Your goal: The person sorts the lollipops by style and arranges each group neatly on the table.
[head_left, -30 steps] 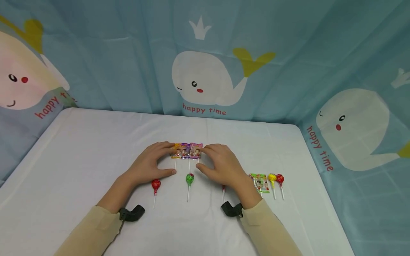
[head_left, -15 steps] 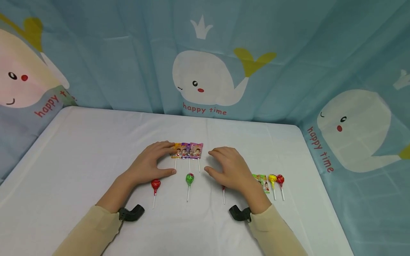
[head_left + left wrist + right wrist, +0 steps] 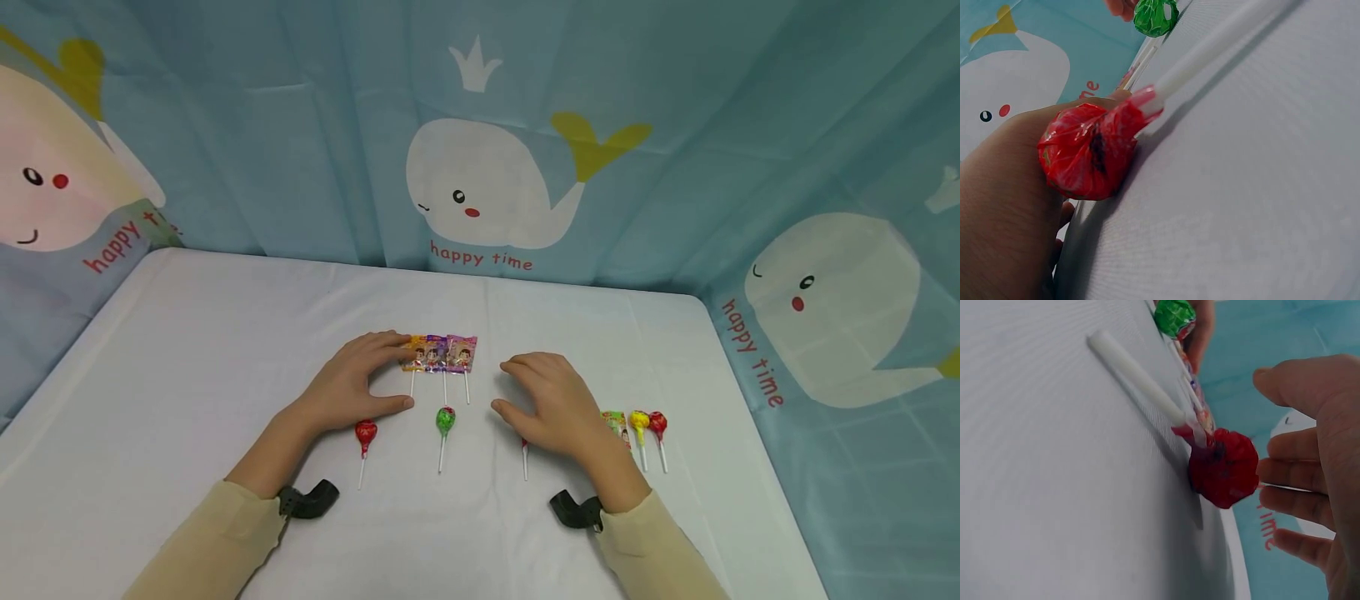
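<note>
Three flat-wrapped lollipops lie side by side at the table's middle: an orange one [image 3: 417, 354], a purple one [image 3: 435, 355] and a pink one [image 3: 461, 355]. My left hand [image 3: 354, 379] rests with its fingertips at the orange wrapper, thumb spread below. To the right, my right hand [image 3: 551, 396] hovers with relaxed fingers and holds nothing. A red ball lollipop [image 3: 1088, 152] lies by the left wrist. Another red lollipop [image 3: 1225, 469] lies below the right hand, its head mostly hidden in the head view. Between the hands lies a green lollipop [image 3: 446, 419].
At the right side of the white table [image 3: 225, 333] lie a green flat-wrapped lollipop [image 3: 617, 423], partly behind the right wrist, a yellow ball lollipop [image 3: 639, 419] and a red one [image 3: 657, 422]. A blue whale-print curtain [image 3: 337, 167] stands behind the table.
My right hand has let go of the pink lollipop's edge and drawn away to the right, uncovering its stick. The left hand has stayed in place.
</note>
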